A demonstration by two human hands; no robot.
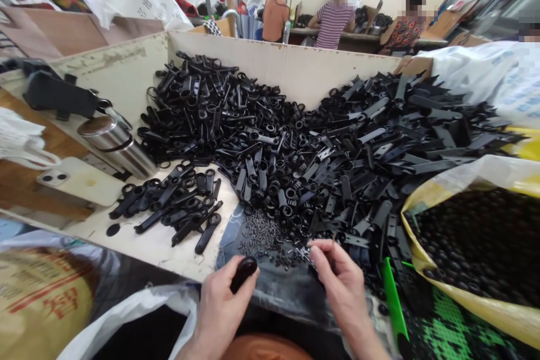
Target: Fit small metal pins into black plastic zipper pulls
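Observation:
My left hand point(223, 306) is closed around a black plastic part point(243, 273), whose rounded end shows above the thumb; the fist hides the rest. To the right, my right hand point(340, 278) has its thumb and forefinger pinched together at the edge of the small metal pins or screws point(262, 233). Whatever lies between those fingertips is too small to make out. The pins are spread on a dark mat point(282, 287) in front of both hands. Behind them rises a big heap of black plastic parts with ring ends point(211, 101), merging at right with flat black strips point(426, 124).
A smaller group of black parts point(185, 202) lies left, near a steel flask point(118, 146) and a phone point(80, 180). At right stands a yellow-edged sack of black round pieces point(476, 236) beside a green crate point(394, 304). Several people point(333, 17) sit beyond the bin wall point(253, 59).

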